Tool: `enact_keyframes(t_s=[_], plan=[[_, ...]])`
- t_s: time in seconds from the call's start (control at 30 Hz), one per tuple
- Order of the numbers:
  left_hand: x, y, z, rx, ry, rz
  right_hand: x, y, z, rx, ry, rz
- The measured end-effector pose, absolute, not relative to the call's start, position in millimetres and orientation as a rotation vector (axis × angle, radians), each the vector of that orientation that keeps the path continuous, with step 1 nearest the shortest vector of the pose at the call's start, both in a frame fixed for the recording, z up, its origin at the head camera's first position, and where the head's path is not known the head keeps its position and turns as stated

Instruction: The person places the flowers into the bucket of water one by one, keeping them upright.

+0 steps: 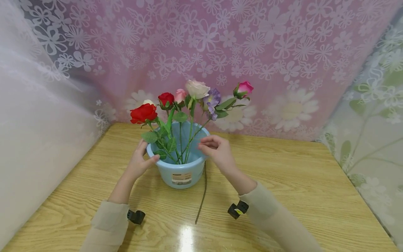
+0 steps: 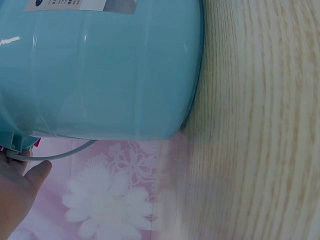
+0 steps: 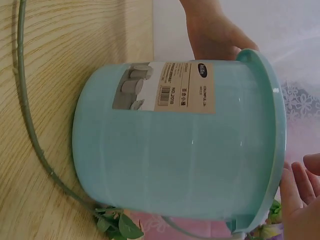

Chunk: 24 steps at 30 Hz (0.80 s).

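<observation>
A light blue plastic bucket [image 1: 181, 176] stands upright on the table, artificial flowers leaning in it. Its left rim is held by my left hand [image 1: 141, 159], thumb over the edge. My right hand [image 1: 217, 152] is at the right rim, fingers loosely bent, nothing visible between them. Among the blooms are a large red rose [image 1: 143, 113], a red rosebud [image 1: 165, 99], a pink bud [image 1: 180, 95], a cream rose [image 1: 197, 89] and a purple flower [image 1: 212, 99]. A bright pink rosebud [image 1: 244, 88] leans out to the right.
A long stem [image 1: 203, 196] lies on the wooden table [image 1: 277, 182] beside the bucket, with leaves [image 3: 117, 225] near the bucket's base. A grey handle [image 2: 65, 154] hangs on the bucket's side. Pink floral curtain [image 1: 176, 45] covers the back; pale curtains flank both sides.
</observation>
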<state>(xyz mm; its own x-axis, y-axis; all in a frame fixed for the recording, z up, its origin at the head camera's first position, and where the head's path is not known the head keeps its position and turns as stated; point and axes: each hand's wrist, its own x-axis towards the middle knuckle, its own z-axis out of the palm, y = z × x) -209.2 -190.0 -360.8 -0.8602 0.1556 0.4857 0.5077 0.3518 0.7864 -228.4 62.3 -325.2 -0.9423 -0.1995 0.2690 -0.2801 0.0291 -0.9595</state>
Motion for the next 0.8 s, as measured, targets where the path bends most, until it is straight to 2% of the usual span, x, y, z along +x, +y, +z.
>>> enact_keyframes(t_s=[0.13,0.37,0.8], plan=[[-210,-190,-361,-0.589,-2.292,-1.510,-228,73,-326,0.475,-2.188,2.116],[-229,-203,-386,-0.599,-2.291,-1.495,-231,90,-334,0.397,-2.198,2.128],[-208,-190,-359,-0.605,-2.291,-1.518,-238,103,-353,0.349,-2.310,2.075]])
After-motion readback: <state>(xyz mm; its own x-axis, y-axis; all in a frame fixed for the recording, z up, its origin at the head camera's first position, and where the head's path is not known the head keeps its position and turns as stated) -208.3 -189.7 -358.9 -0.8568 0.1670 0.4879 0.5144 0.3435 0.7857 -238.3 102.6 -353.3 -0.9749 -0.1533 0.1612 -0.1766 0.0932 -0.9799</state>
